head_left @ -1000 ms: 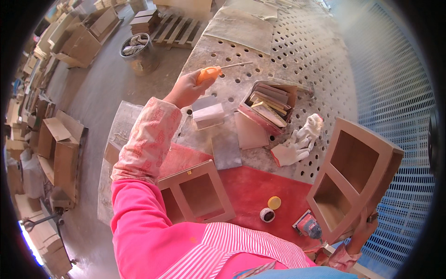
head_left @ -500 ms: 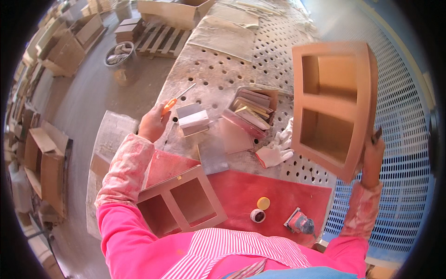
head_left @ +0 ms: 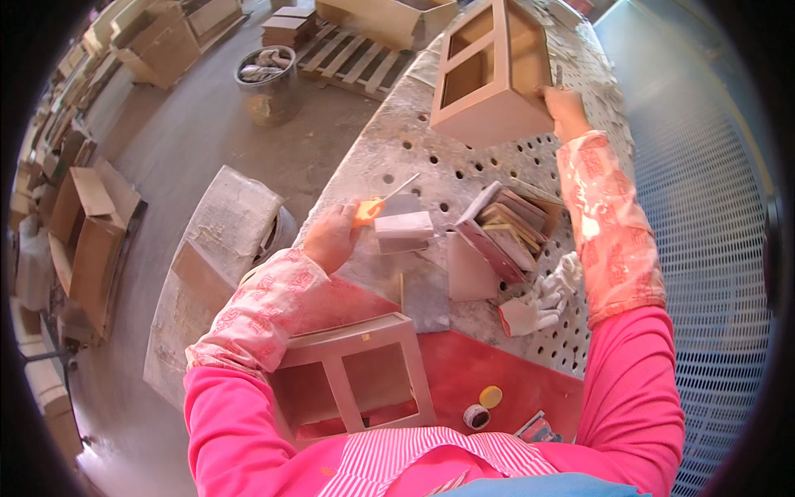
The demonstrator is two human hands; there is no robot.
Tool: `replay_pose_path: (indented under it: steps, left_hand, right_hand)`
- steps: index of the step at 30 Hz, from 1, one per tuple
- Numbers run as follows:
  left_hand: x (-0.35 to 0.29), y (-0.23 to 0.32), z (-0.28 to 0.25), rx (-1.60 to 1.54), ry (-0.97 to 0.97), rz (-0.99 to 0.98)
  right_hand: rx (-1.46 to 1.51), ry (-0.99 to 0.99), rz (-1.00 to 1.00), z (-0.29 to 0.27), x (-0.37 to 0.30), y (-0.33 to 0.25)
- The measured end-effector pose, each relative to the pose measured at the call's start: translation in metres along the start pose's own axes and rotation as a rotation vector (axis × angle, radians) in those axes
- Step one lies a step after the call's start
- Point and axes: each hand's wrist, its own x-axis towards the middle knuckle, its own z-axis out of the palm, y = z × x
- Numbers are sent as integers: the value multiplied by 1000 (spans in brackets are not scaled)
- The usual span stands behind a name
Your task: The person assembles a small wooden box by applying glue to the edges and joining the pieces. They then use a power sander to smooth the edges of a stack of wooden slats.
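Note:
My left hand (head_left: 333, 236) is closed around the orange handle of a screwdriver (head_left: 369, 212), its metal shaft pointing up and to the right. The small stack of white and grey blocks (head_left: 403, 225) lies just beside it. At arm's length, my right hand (head_left: 566, 112) grips the side of a brown wooden box (head_left: 512, 108) with two square openings in its front. Whether the box touches the table I cannot tell. A thin dark piece shows by the right fingers, too small to name. A second two-opening wooden box (head_left: 339, 341) sits close to my body, partly behind my left forearm.
The perforated table (head_left: 406, 178) carries a bin of sanding pads (head_left: 509, 228), white gloves (head_left: 542, 302) and a red sheet (head_left: 472, 369). On the sheet are a small open jar (head_left: 476, 417), its yellow lid (head_left: 490, 397) and a partly hidden sander (head_left: 538, 429). A blue grille (head_left: 704, 273) stands at right.
My right hand has carried the wooden box from the right side to the far part of the table, turning it. My left hand still holds the screwdriver. The view has shifted.

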Motion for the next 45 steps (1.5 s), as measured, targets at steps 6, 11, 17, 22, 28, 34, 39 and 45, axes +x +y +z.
replay_pose_path:
  steps: [6, 11, 17, 22, 28, 34, 39, 45]
  left_hand:
    - [1, -5, 3, -36, 18, 5]
    - [2, -6, 5, -7, 33, -16]
    - [15, -16, -10, -239, 113, -11]
    - [23, -14, -56, -443, 173, 74]
    - [-11, -6, -132, -76, 342, -116]
    - [-67, -5, -161, 18, 404, -198]
    - [-118, 10, -178, -2, 413, -250]
    - [-163, 21, -193, -26, 413, -276]
  right_hand:
    - [-212, 75, -124, 85, 30, 60]
    - [-689, -90, -383, 109, 53, 65]
    - [-597, -455, -721, 23, -27, -3]
    - [-226, -721, -234, -38, -255, -19]
    - [-161, -1043, -417, -45, -467, 15]
    - [-109, -1231, -236, -29, -572, 45]
    - [19, -1139, -11, 16, -618, 73]
    - [-54, -1111, 209, 39, -604, 64]
